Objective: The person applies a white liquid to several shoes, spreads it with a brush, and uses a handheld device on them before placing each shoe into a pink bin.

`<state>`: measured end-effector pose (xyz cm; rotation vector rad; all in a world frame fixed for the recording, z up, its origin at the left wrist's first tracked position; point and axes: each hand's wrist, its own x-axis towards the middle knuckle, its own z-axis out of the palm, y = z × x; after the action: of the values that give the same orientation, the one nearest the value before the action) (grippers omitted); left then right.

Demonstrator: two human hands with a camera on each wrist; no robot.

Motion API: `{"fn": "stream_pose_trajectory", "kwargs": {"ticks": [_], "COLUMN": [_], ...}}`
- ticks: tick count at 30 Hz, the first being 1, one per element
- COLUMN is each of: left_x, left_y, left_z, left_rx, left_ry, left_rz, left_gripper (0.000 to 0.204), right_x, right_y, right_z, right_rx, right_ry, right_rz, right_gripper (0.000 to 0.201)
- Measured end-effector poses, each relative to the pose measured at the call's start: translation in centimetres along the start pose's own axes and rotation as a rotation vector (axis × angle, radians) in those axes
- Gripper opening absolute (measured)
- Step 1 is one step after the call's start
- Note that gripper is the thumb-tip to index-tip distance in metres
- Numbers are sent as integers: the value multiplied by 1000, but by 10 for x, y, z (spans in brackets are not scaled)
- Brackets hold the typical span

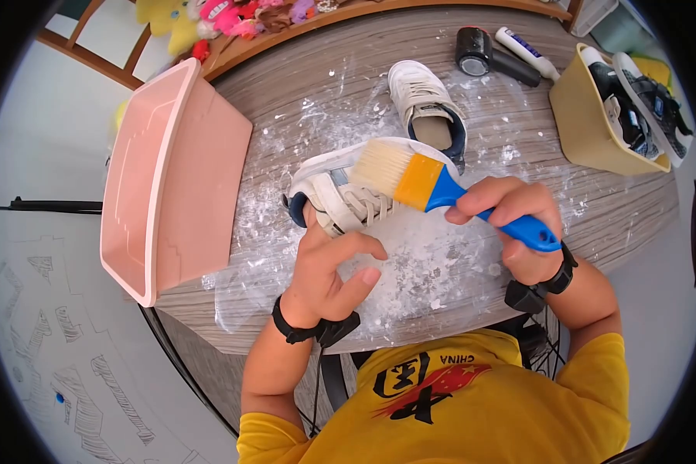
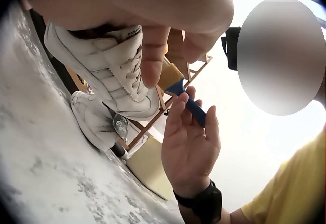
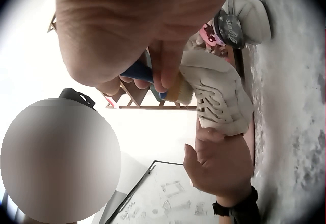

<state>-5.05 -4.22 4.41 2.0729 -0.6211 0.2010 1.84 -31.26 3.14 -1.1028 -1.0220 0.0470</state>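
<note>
Yellow shirt point(image 1: 472, 402) at six o'clock. Right hand point(image 1: 522, 213), three o'clock, pinches brush point(image 1: 424, 182) between thumb and fingers; bristle contact unclear. Left hand point(image 1: 323, 271), seven o'clock: thumb and forefinger spread, the rest inside white shoe point(image 1: 334, 203) at dial centre, presumably bracing it so the upper is reachable. Second shoe point(image 1: 421, 87), one o'clock.

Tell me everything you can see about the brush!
The brush has pale bristles, an orange band and a blue handle that looks like plastic, with a hole near its end. The right hand grips the handle. In the head view it slants, bristles toward the upper left, overlapping the nearer shoe; whether they touch, I can't tell.
</note>
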Motion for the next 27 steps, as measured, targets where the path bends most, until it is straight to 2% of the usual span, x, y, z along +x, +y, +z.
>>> {"fn": "stream_pose_trajectory", "kwargs": {"ticks": [3, 6, 9, 12, 15, 18, 21, 27], "left_x": [-5, -11, -11, -23, -6, 3, 6, 7], "left_y": [-4, 0, 0, -20, -2, 5, 6, 2], "left_z": [3, 2, 3, 12, 22, 21, 24, 23], "left_rx": [-215, -486, -527, -829, -1081, -1152, -1052, -1055], "left_ry": [-1, -70, -57, -38, 165, 236, 314, 379], "left_rz": [-47, -245, -199, -207, -280, -330, -372, -376], "left_gripper": [17, 16, 20, 40, 68, 84, 92, 97], "right_x": [5, 4, 5, 3, 1, 4, 4, 3], "right_y": [0, 3, 0, 2, 3, 5, 6, 5], "right_z": [-5, 0, -1, 0, 0, -3, -2, -1], "right_rx": [-215, -152, -152, -127, -136, -186, -199, -191], "right_ry": [-162, -121, -127, -109, -118, -160, -167, -132], "right_rz": [-36, -3, 41, 58, 44, 10, 0, 9], "right_gripper": [32, 40, 47, 53, 55, 54, 53, 51]}}
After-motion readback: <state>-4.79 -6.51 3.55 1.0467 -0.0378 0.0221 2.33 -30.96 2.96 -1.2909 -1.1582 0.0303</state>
